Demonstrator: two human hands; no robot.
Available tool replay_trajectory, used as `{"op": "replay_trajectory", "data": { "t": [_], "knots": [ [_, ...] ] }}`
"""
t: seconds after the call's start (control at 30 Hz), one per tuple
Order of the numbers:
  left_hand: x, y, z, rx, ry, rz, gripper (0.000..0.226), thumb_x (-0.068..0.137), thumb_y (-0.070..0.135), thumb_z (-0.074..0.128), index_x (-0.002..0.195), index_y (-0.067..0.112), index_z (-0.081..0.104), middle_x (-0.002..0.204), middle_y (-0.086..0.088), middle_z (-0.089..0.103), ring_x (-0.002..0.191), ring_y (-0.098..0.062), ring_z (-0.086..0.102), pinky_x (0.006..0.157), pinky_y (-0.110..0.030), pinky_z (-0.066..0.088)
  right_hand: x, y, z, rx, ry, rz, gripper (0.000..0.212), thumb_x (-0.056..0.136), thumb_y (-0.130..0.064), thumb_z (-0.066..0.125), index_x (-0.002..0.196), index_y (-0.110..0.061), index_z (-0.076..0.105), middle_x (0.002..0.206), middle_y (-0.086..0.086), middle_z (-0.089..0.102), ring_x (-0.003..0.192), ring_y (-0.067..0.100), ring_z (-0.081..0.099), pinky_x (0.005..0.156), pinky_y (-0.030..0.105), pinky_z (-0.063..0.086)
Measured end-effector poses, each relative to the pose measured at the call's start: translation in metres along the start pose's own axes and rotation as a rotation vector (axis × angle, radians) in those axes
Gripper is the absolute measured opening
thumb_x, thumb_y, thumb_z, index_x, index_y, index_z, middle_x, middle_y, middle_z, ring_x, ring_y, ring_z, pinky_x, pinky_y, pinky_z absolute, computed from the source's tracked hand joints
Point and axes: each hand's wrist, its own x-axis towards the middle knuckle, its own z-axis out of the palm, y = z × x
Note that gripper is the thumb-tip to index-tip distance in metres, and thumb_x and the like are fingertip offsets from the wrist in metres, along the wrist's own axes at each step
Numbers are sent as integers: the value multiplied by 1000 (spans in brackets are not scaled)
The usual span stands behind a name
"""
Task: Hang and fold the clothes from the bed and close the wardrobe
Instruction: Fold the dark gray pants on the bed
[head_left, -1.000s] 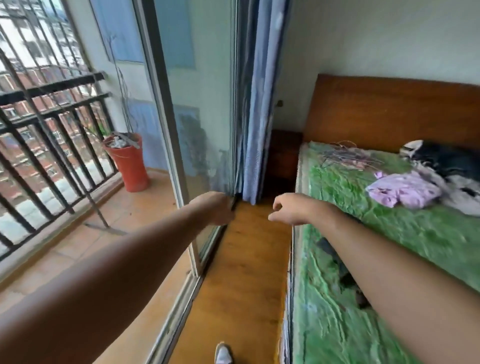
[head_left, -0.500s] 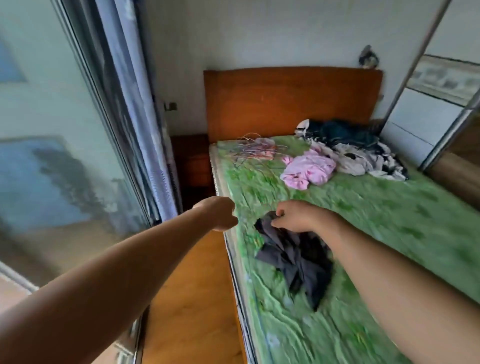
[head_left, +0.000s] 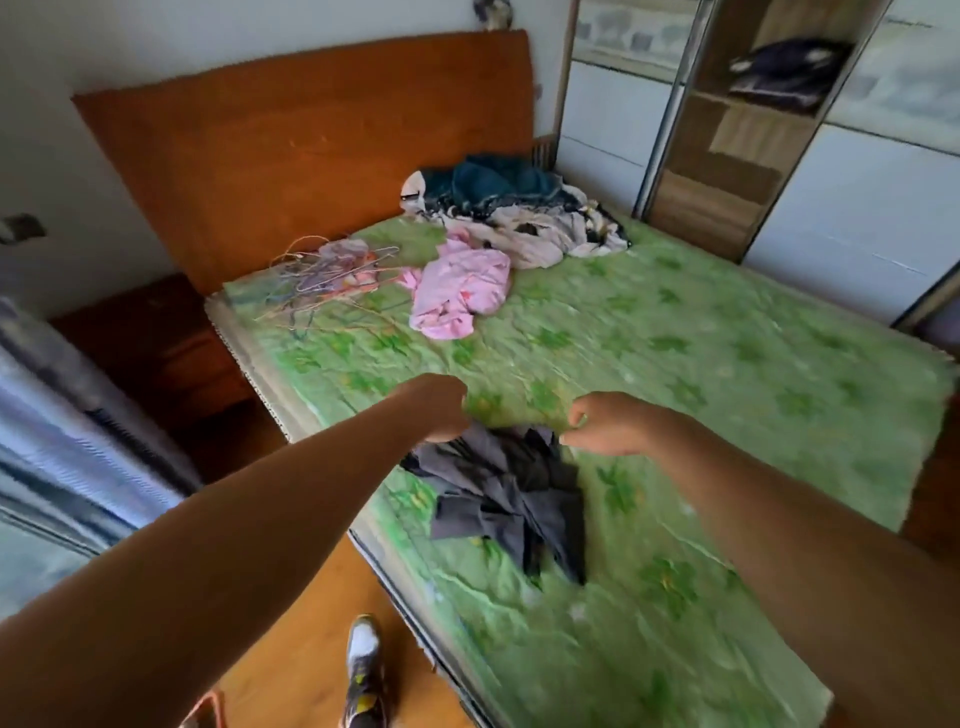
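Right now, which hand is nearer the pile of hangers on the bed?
Left. The left hand is on the near side of the hangers, slightly rightward; the right hand is farther right.

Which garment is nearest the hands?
The dark grey garment, just below left hand and right hand; pink top and pile lie by the headboard.

Above the bed (head_left: 727, 374) the left hand (head_left: 436, 408) hides its own fingers; its hold on the dark grey garment (head_left: 511, 493) cannot be told. The wire hangers (head_left: 332, 275) at the bed's head blur together, uncountable.
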Motion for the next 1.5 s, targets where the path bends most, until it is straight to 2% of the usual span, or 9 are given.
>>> {"op": "replay_trajectory", "data": {
  "t": [0.27, 0.57, 0.87, 1.03, 1.17, 1.27, 1.37, 1.43, 1.5],
  "knots": [
    [139, -28, 16, 53, -183, 258, 54, 96, 36, 53, 147, 19, 46, 153, -6, 43, 140, -27, 41, 113, -41, 39, 96, -21, 11, 176, -40, 210, 52, 99, -40, 56, 133, -1, 57, 133, 25, 59, 114, 39, 63, 97, 49, 50],
    [229, -44, 98, 106, -408, 416, 44, 95, 34, 52, 133, 11, 55, 135, -14, 56, 122, -35, 55, 100, -50, 49, 170, 2, 81, 231, -139, 382, 51, 95, -47, 54, 135, -17, 53, 134, 10, 57, 119, 31, 56, 96, 41, 50],
    [276, -21, 230, 103, -492, 390, 48, 99, 30, 51, 143, 14, 42, 144, -20, 37, 126, -43, 44, 97, -51, 48, 249, 54, 201, 248, -221, 438, 55, 94, -34, 58, 145, -21, 43, 138, 15, 48, 123, 38, 53, 95, 46, 50],
    [294, -12, 298, 199, -450, 357, 65, 94, 32, 60, 149, 21, 27, 144, -16, 33, 130, -40, 37, 99, -52, 45, 292, 64, 270, 107, -206, 388, 56, 92, -27, 60, 144, -24, 39, 150, 11, 31, 140, 38, 30, 104, 51, 44],
    [300, -10, 334, 315, -361, 338, 73, 86, 28, 70, 145, 24, 29, 136, -10, 40, 125, -38, 42, 102, -59, 35, 315, 70, 311, -51, -239, 339, 59, 94, -29, 59, 149, -26, 36, 167, 8, 8, 154, 36, 0, 119, 60, 16],
    [307, -14, 341, 287, -277, 377, 47, 91, 17, 62, 133, 20, 40, 125, -10, 51, 115, -37, 51, 91, -53, 44, 322, 68, 318, -132, -159, 314, 39, 97, -25, 52, 135, -26, 52, 147, 6, 44, 147, 32, 26, 117, 67, 10],
    [311, -19, 327, 254, -243, 396, 25, 99, 22, 52, 122, 18, 45, 119, -11, 54, 109, -36, 55, 83, -47, 48, 320, 66, 298, -38, -73, 335, 36, 98, -21, 48, 133, -21, 47, 109, 4, 68, 111, 29, 62, 114, 56, 28],
    [312, -19, 306, 217, -223, 390, 25, 101, 29, 49, 124, 18, 45, 120, -12, 53, 109, -36, 55, 82, -46, 48, 314, 69, 276, 117, -35, 369, 39, 99, -19, 46, 137, -14, 38, 99, 9, 69, 95, 34, 67, 85, 43, 47],
    [315, -16, 275, 136, -196, 378, 30, 101, 34, 47, 126, 17, 44, 121, -13, 53, 109, -37, 56, 81, -46, 48, 303, 73, 246, 273, 8, 405, 38, 100, -19, 45, 136, -11, 36, 95, 13, 65, 91, 38, 66, 68, 39, 45]
  ]
}}
